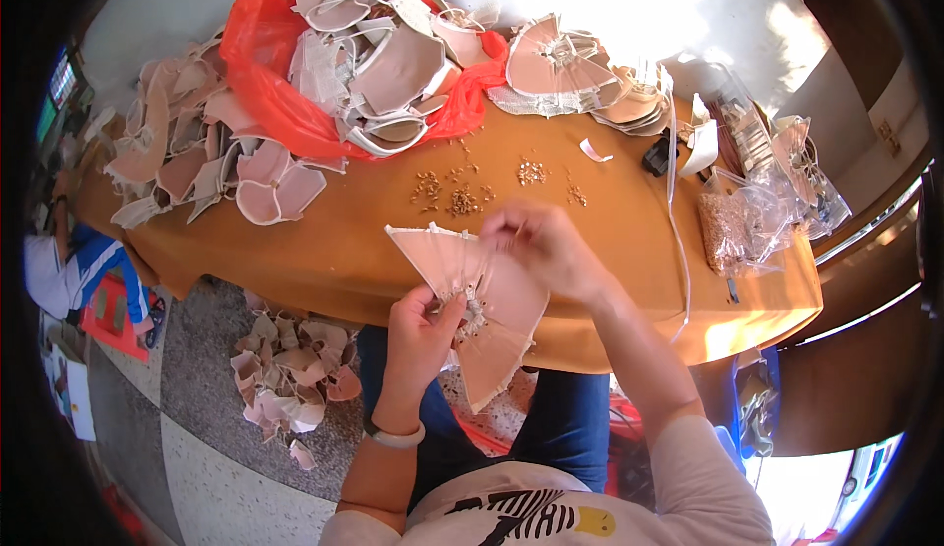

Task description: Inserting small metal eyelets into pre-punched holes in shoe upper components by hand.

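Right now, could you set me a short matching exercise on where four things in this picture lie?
Things:
1. pink fan-shaped piece
2. red plastic bag
3. small brown beads
4. clear bag of beads

Places:
A. loose on the table, mid-way
B. table's right end
C. in both hands
D. far side, heaped with pieces

Pairs: 1-C, 2-D, 3-A, 4-B
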Tool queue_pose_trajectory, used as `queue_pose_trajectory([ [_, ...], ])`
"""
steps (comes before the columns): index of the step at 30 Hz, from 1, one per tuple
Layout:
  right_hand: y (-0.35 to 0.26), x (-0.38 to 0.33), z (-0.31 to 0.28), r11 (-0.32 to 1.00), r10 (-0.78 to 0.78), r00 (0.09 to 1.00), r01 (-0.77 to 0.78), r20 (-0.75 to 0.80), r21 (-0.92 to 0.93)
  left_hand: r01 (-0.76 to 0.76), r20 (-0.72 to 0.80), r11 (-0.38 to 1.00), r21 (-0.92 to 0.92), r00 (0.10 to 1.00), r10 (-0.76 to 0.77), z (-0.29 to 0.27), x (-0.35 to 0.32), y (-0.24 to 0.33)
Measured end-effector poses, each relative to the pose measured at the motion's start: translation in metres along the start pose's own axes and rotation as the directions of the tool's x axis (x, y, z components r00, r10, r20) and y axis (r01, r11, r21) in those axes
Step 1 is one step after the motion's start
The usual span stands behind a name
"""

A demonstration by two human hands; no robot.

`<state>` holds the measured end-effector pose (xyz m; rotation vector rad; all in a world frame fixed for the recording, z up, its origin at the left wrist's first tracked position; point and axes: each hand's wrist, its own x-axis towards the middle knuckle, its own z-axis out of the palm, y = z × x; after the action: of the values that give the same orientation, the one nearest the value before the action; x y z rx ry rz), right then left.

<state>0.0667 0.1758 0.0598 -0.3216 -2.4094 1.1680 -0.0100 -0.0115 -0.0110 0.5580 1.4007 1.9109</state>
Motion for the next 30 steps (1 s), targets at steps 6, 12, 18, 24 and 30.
queue_pose_trajectory([
  [6, -0.010, -0.030, 0.014, 0.982, -0.185, 0.964, 0.187, 0.189, 0.005, -0.017, 0.047, 1.000, -0.011, 0.999, 0.018, 0.012, 0.003, 0.002],
  [12, -0.010, -0.037, 0.013, 0.989, -0.129, 0.982, 0.138, 0.136, -0.059, -0.049, 0.013, 0.993, 0.105, 0.999, 0.048, 0.019, -0.001, 0.005],
  [18, -0.016, -0.039, 0.021, 0.999, 0.035, 0.999, -0.035, 0.016, -0.006, -0.172, 0.045, 0.945, 0.278, 0.985, 0.165, 0.010, -0.002, -0.013],
  [24, -0.003, -0.016, 0.005, 0.975, 0.200, 0.957, -0.215, 0.209, 0.052, 0.016, 0.046, 0.995, 0.098, 0.999, -0.021, 0.006, -0.006, -0.005],
  [30, 0.061, 0.039, -0.010, 0.967, 0.095, 0.990, -0.115, -0.100, -0.228, 0.040, 0.057, 0.998, 0.054, 0.997, -0.043, 0.008, 0.000, 0.005],
])
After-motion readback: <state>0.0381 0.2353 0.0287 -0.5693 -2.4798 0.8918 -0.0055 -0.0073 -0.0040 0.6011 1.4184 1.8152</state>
